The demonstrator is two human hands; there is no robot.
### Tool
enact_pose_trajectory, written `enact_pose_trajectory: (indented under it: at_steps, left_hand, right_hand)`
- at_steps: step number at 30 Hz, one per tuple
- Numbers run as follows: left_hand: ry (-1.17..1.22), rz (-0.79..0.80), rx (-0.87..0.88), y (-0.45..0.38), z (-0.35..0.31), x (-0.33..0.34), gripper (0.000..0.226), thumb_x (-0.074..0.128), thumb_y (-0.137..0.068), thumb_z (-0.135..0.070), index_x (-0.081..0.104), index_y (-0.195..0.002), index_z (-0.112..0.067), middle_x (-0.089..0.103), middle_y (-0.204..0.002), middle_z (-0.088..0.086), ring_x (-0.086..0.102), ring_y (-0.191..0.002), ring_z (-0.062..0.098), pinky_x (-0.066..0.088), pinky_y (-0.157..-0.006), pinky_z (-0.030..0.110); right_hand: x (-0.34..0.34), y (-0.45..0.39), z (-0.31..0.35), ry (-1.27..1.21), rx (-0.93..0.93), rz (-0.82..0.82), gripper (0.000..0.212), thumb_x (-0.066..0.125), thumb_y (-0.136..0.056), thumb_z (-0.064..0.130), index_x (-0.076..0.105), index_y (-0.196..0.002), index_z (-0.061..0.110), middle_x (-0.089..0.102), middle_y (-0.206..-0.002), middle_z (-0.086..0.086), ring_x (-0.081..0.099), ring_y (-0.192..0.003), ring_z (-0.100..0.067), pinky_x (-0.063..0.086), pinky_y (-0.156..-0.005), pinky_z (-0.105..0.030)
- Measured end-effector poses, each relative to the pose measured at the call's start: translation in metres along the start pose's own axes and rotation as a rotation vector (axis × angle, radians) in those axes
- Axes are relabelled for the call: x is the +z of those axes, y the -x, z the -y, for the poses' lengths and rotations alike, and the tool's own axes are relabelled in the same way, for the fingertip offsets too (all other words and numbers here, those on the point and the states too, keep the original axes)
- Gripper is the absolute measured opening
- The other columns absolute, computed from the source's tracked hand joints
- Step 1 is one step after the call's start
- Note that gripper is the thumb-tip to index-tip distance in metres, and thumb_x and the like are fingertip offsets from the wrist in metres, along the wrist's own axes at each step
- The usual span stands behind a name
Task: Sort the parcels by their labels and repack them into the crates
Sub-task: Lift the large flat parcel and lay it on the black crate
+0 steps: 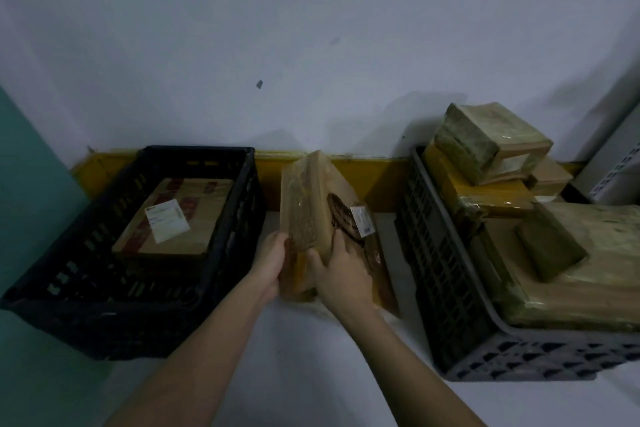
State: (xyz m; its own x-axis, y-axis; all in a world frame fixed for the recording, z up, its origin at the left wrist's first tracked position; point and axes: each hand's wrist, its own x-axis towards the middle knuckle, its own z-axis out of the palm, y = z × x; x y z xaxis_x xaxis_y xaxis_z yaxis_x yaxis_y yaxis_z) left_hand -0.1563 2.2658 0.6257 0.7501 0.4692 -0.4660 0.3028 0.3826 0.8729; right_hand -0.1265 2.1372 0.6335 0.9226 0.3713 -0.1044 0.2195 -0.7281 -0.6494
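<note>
Both hands, left hand (272, 262) and right hand (337, 274), clamp the taped parcel (311, 215) upright between the crates. Black crate (225, 246) holds one labelled box (173, 218). Grey crate (446, 288) stacked full, so most sorting left, I'd guess.

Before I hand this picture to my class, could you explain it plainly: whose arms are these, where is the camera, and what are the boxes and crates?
The camera sits on a person's head, looking forward and down, so the two bare arms are the wearer's own. The left hand and right hand grip a brown parcel standing on end between two crates; a white label shows on its side. The black crate on the left holds one cardboard box with a label on top. The grey crate on the right is piled high with wrapped parcels. A pale wall stands behind.
</note>
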Motion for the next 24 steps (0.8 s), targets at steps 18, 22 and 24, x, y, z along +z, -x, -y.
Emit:
enact_pose_trajectory:
  at_steps: [18, 22, 24]
  left_hand:
    - [-0.174, -0.089, 0.073, -0.004, 0.017, -0.009, 0.102, 0.085, -0.058, -0.058, 0.042, -0.146, -0.029, 0.061, -0.128, 0.003, 0.06, -0.111, 0.023, 0.051, -0.098, 0.042]
    - [-0.19, -0.047, 0.144, 0.007, 0.014, -0.015, 0.085, 0.082, -0.073, -0.046, 0.042, -0.145, -0.027, 0.06, -0.123, -0.001, 0.059, -0.107, 0.017, 0.05, -0.081, 0.032]
    - [-0.199, -0.024, 0.188, 0.013, 0.003, -0.02, 0.072, 0.081, -0.077, -0.04, 0.044, -0.139, -0.032, 0.06, -0.112, -0.008, 0.059, -0.102, 0.012, 0.048, -0.075, 0.028]
  right_hand:
    - [-0.014, 0.009, -0.028, -0.28, -0.08, 0.204, 0.039, 0.033, -0.103, 0.032, 0.063, -0.087, 0.013, 0.065, -0.086, -0.004, 0.061, -0.082, -0.02, 0.044, -0.07, -0.035]
    - [-0.021, -0.003, -0.048, -0.241, -0.028, 0.14, 0.032, 0.037, -0.102, 0.04, 0.066, -0.103, 0.026, 0.068, -0.097, 0.003, 0.064, -0.087, -0.013, 0.052, -0.077, -0.033]
    - [-0.026, -0.013, -0.062, -0.208, 0.01, 0.032, 0.035, 0.037, -0.093, 0.05, 0.063, -0.109, 0.031, 0.067, -0.106, 0.006, 0.063, -0.096, -0.015, 0.056, -0.087, -0.042]
